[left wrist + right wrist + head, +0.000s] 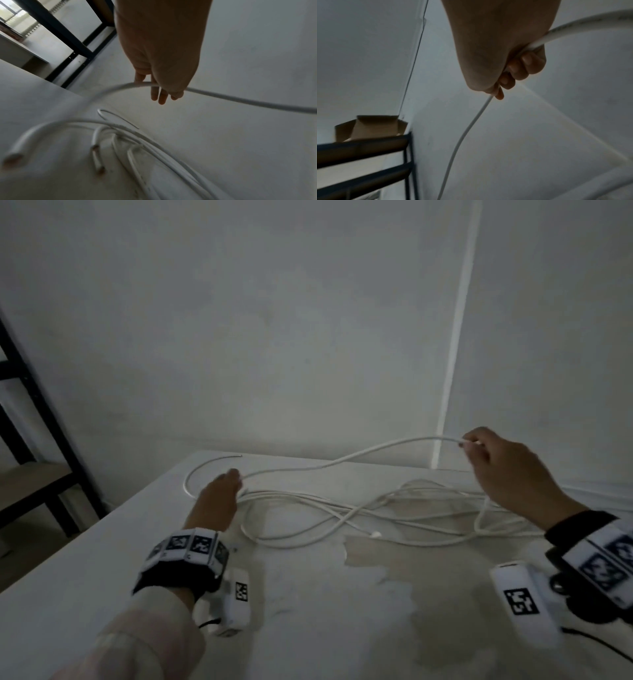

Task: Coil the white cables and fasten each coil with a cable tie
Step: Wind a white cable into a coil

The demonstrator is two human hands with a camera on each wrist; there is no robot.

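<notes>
Several white cables (342, 515) lie tangled across the white table (102, 559). One cable (342, 462) rises from the tangle and spans between my hands. My left hand (219, 494) holds it near the table's far left, thumb over it and fingers (159, 94) under it, where the cable (240, 100) runs off to the right. My right hand (503, 463) is raised at the right and grips the cable with curled fingers (522, 65), the cable (467, 129) hanging below. Cut cable ends (96, 150) show copper.
A thin white strand (202, 469) curves on the table's far left corner. A black metal shelf (37, 412) stands to the left, with a cardboard box (368, 128) on a rack. The wall, with a white conduit strip (455, 347), rises just behind the table.
</notes>
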